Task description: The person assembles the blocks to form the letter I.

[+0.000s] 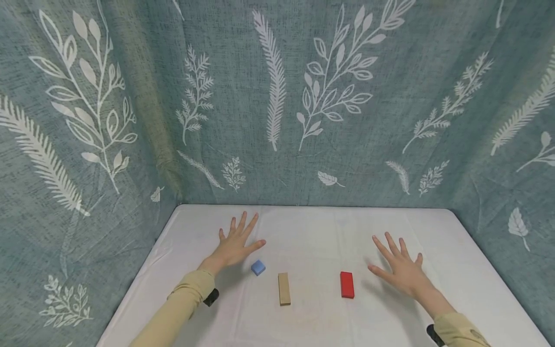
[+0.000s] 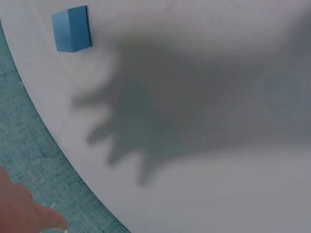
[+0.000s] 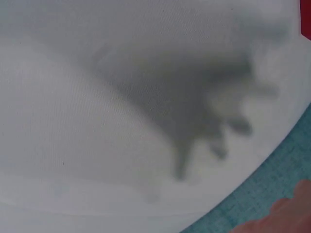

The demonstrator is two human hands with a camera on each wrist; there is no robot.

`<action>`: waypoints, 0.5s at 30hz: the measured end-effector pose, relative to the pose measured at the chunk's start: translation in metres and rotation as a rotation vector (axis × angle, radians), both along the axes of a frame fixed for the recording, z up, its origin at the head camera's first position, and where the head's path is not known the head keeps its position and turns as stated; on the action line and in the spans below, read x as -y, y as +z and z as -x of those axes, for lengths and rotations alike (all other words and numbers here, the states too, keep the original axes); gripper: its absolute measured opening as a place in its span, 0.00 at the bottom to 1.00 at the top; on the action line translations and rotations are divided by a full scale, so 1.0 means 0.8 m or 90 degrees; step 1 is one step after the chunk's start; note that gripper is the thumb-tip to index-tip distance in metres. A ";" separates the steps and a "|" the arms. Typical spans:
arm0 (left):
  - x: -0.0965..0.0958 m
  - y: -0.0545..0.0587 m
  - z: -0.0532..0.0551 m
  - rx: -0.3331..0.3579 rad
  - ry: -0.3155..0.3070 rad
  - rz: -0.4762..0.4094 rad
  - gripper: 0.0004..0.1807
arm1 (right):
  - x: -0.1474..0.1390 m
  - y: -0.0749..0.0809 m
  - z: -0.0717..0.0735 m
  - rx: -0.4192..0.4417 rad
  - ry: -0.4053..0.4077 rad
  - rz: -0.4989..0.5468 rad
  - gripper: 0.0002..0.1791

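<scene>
Fingers spread and holding nothing, my left hand [image 1: 234, 246] hovers over the left part of the white table. Closest to it is a small blue block [image 1: 258, 267], just below and right of the thumb; the left wrist view shows this blue block [image 2: 71, 29] at upper left. A long tan wooden block [image 1: 284, 289] lies nearer the middle. To its right lies a red rectangular block [image 1: 347, 285], of which only an edge enters the right wrist view. My right hand [image 1: 401, 271] is raised to the right of the red block, fingers splayed, touching nothing.
The white-covered table [image 1: 312, 327] ends at a straight far edge with rounded corners. A blue-green curtain [image 1: 277, 173] with white leaf prints hangs behind it and along both sides. Shadows of both hands fall on the cloth.
</scene>
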State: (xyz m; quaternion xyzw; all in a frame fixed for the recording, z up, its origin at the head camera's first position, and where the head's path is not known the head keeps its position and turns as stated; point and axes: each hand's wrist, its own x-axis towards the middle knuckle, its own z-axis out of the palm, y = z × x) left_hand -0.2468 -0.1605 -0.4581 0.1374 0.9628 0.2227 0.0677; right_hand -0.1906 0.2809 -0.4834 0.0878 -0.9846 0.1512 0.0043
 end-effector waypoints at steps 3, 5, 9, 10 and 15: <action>-0.004 0.002 -0.003 0.005 -0.016 -0.016 0.44 | 0.004 0.000 -0.002 -0.004 0.009 0.004 0.45; -0.006 0.003 -0.004 0.004 -0.023 -0.025 0.44 | 0.006 0.000 -0.004 -0.005 0.012 0.003 0.45; -0.011 0.005 -0.006 -0.003 -0.033 -0.041 0.44 | 0.011 0.000 -0.007 -0.009 0.019 -0.002 0.45; -0.011 0.005 -0.007 -0.003 -0.034 -0.046 0.44 | 0.012 0.000 -0.008 -0.011 0.022 -0.003 0.45; -0.015 0.006 -0.009 0.001 -0.042 -0.063 0.44 | 0.017 0.000 -0.012 -0.010 0.037 0.008 0.44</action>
